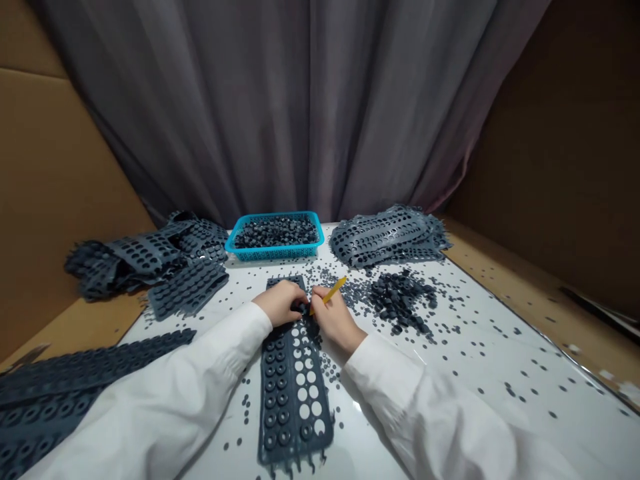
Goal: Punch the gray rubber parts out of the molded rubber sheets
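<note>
A dark grey molded rubber sheet (295, 393) lies lengthwise in front of me. Its left rows hold raised round rings, while much of the right rows are open holes showing the white table. My left hand (281, 301) rests over the far part of the sheet, thumb and fingers pinched on a dark rubber piece (302, 307) there. Just to its right, my right hand (334, 319) grips a slim yellow pen-like tool (336, 288), its lower end pointing down at the sheet's right edge. The exact contact of the tip is hidden by fingers.
A blue basket (275, 252) full of small dark pieces stands at the back. Punched-out sheets (390, 233) are stacked back right, with more sheets (145, 257) heaped left and unpunched ones (55, 393) front left. Loose round pieces (403, 300) lie piled and scattered on the table.
</note>
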Action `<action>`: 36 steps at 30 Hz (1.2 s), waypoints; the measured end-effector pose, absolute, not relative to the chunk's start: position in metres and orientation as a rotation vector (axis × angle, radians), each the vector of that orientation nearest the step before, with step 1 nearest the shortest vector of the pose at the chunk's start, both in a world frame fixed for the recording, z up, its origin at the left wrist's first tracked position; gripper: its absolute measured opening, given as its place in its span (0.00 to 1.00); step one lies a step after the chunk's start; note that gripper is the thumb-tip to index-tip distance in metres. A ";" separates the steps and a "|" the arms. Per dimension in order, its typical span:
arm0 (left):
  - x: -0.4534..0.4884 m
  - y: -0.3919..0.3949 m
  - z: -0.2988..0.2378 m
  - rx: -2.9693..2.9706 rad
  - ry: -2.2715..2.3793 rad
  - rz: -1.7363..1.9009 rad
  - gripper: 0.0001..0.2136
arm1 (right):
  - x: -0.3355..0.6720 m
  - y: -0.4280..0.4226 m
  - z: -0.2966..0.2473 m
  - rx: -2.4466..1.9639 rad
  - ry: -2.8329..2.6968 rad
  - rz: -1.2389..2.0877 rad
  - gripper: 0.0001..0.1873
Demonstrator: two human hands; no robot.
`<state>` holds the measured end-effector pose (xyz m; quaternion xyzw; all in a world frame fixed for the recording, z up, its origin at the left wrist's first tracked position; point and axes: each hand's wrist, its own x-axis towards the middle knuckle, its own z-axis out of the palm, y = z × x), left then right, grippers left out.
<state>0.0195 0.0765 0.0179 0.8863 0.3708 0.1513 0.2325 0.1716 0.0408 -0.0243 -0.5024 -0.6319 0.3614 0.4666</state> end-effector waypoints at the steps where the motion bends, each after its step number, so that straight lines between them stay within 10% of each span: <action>1: 0.021 0.078 0.018 2.449 1.012 0.387 0.09 | 0.172 0.041 -0.025 -1.231 -1.558 0.881 0.12; 36: -0.006 0.092 0.010 2.124 1.116 0.333 0.12 | 0.170 0.040 -0.022 -1.236 -1.427 1.032 0.12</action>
